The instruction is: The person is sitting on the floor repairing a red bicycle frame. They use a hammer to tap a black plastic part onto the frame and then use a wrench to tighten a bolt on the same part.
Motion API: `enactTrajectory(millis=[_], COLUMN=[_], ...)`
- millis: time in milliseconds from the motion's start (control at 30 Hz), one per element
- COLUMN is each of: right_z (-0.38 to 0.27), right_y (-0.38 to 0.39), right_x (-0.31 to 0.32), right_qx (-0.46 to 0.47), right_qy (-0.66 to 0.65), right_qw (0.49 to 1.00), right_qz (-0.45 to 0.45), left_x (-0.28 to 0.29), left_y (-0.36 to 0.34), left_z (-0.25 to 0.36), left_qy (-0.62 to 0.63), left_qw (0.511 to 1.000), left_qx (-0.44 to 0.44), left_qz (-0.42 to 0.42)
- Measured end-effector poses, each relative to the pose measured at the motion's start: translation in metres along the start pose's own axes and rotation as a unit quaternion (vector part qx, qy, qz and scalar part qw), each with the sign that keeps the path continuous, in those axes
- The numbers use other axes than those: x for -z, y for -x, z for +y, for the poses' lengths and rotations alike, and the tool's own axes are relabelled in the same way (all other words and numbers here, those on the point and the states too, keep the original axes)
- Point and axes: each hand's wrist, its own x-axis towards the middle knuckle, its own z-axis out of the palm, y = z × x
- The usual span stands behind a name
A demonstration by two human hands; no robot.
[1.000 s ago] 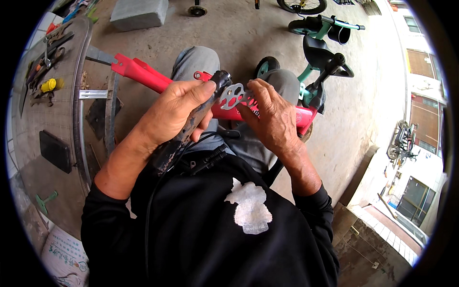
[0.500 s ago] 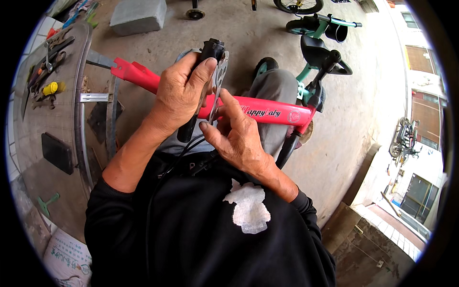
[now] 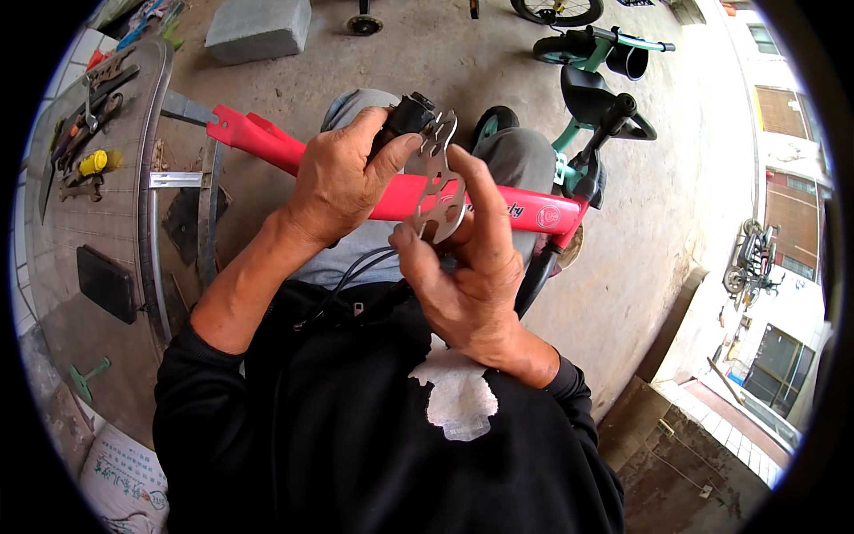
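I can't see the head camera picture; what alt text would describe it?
A seated person's left hand grips a black handlebar part while the right hand holds a flat metal multi-wrench against it. A red bicycle frame lies across their lap, above a concrete floor with a green children's bike beyond.

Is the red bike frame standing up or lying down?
Lying down: the red bike frame rests flat across the person's knees, behind the left hand.
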Motion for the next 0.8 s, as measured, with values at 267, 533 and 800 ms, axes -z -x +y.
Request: enactTrajectory(millis=[267, 533, 800], right_z=[-0.027, 0.019, 0.061], right_y=[-0.045, -0.082, -0.06], right_x=[0.048, 0.061, 0.032], right_qx=[-0.04, -0.171, -0.215], right_qy=[-0.015, -0.038, -0.157], right_qw=[0.999, 0.981, 0.959], right_qz=[0.001, 0.083, 0.094], left_x=[0.009, 0.02, 0.031], left_y=[0.013, 0.025, 0.023], left_z=[-0.006, -0.003, 0.011], left_qy=[0.055, 0.176, 0.313], left_qw=[0.994, 0.967, 0.924], left_qx=[-0.022, 0.039, 0.125], left_qz=[-0.086, -0.179, -0.183])
